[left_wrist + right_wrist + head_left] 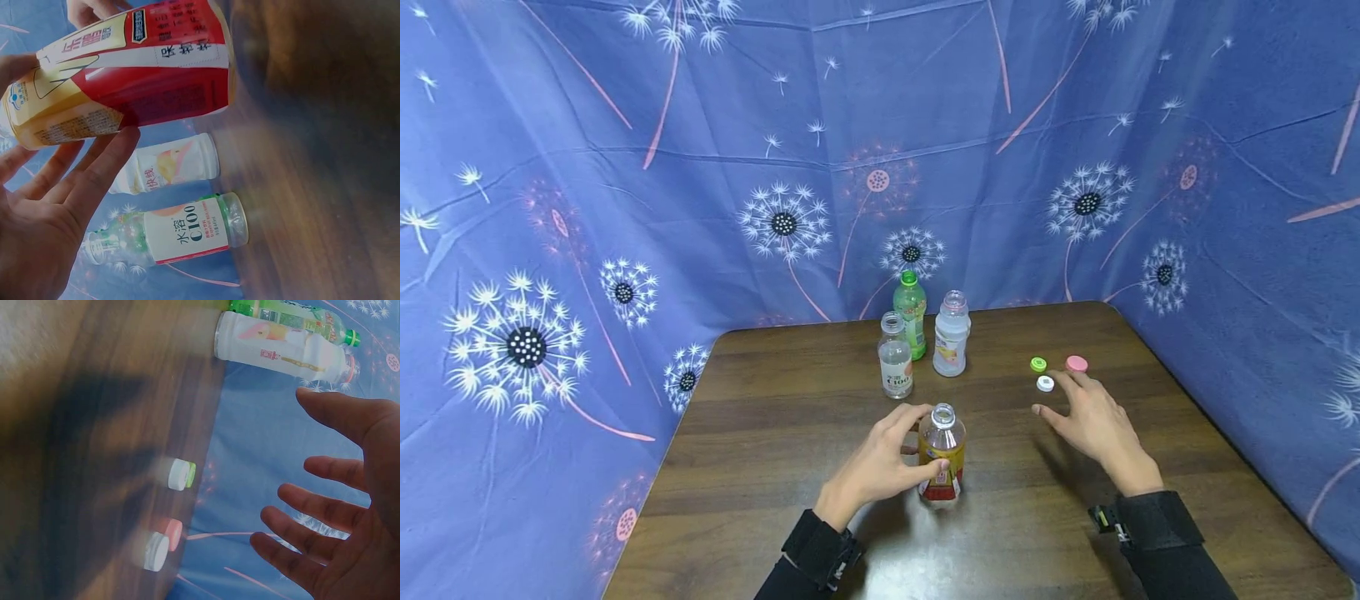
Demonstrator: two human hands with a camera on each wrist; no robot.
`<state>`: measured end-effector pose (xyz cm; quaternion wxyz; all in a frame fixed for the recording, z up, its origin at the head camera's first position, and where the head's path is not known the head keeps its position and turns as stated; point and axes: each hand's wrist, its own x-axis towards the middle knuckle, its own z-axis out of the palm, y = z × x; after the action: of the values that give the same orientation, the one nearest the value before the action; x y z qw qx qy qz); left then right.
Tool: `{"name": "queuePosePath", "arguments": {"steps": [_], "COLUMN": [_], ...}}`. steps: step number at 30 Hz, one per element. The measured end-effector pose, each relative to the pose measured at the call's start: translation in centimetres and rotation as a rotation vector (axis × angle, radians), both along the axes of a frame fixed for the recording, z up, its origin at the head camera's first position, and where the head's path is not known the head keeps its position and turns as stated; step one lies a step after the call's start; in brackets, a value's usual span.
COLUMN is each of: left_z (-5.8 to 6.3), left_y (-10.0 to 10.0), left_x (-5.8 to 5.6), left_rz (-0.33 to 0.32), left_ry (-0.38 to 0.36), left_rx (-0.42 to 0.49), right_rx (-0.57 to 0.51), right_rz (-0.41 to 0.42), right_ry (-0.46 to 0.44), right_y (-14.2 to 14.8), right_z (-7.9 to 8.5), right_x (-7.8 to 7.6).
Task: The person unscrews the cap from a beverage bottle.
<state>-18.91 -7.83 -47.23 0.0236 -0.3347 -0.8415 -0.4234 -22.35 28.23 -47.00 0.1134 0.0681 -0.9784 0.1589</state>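
We are seeing the left hand (pixel 872 460) gripping a red-and-yellow bottle (pixel 953 452), with the thumb lying across its front and the other fingers passing around its side. This bottle is standing upright on the desk (pixel 760 433), and its mouth is facing up uncapped.

The right hand (pixel 1097 421) is hovering above the desk, well apart from the bottle; its fingers are spread and loosely extended, not grasping. Near its fingertips we are finding a white cap (pixel 1045 383), with a green cap (pixel 1038 364) lying just behind it. A pink cap (pixel 1077 363) is lying to the right of these two, and in the right wrist view we are noticing also a pale cap (pixel 156 551) beside the pink one.

Farther back, three uncapped bottles are standing close together: a clear bottle (pixel 896 371) at the left front, a green bottle (pixel 912 304) behind it, and a whitish bottle (pixel 951 340) to the right. Behind the desk, a blue cloth (pixel 985 183) with dandelion patterns is hanging. Both arms are wearing black sleeves (pixel 1176 554).
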Motion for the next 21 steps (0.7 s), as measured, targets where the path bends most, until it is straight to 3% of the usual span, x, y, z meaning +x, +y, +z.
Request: {"name": "queuePosePath", "arguments": {"steps": [7,17,21], "left_z": [-0.7,-1.0,-1.0], "left_y": [0.0,0.2,0.1], "left_x": [1.1,2.1,2.5], "left_rz": [-0.042,-0.049,-0.033], "left_ry": [-0.081,-0.054,-0.065], "left_rx": [0.046,0.047,0.042], "right_rx": [0.002,-0.003,0.012], "right_rz": [0.035,0.042,0.07], "right_ry": [-0.04,-0.109,-0.09], "right_y": [0.3,0.2,0.3], "right_z": [0.5,-1.0,-1.6], "right_x": [-1.6,-5.1,-6.2]}}
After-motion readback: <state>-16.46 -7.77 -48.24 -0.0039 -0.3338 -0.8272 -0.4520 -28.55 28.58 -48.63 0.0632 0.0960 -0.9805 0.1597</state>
